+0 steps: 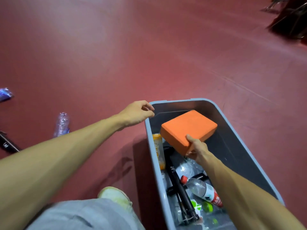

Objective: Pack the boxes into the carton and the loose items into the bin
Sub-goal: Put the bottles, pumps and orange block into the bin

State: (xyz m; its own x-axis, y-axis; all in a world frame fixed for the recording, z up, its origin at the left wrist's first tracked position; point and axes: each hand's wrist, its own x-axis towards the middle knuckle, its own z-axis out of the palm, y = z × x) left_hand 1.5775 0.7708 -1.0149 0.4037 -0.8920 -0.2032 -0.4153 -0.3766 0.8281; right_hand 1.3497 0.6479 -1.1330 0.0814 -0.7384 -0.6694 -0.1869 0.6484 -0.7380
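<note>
A grey trouser leg (83,214) and a pale shoe (114,195) are seen closest to the lens, with both bare forearms stretched out above them. The right hand (196,149) is closed on the near corner of an orange block (187,128), thumb laid on the top face and fingers tucked beneath. The left hand (136,112) is held with loosely curled fingers and nothing is gripped in it. It is poised at the far left corner of the grey bin (147,130), but whether the rim is touched cannot be told. The block is held inside the bin, straight ahead of the right hand and to the right of the left one. Its broad face is up and it is turned cornerwise to the walls, so its long axis cannot be fixed with certainty. The right hand is plainly the nearer one, and the release is judged to be its work alone. Beneath and behind that hand, a red-capped bottle (201,190), a black folded stand (177,185) and an orange can (158,150) are already lodged in the bin. Far to the left of the left hand, a clear bottle (61,124) is left lying on the red floor (149,55). No carton is shown.
</note>
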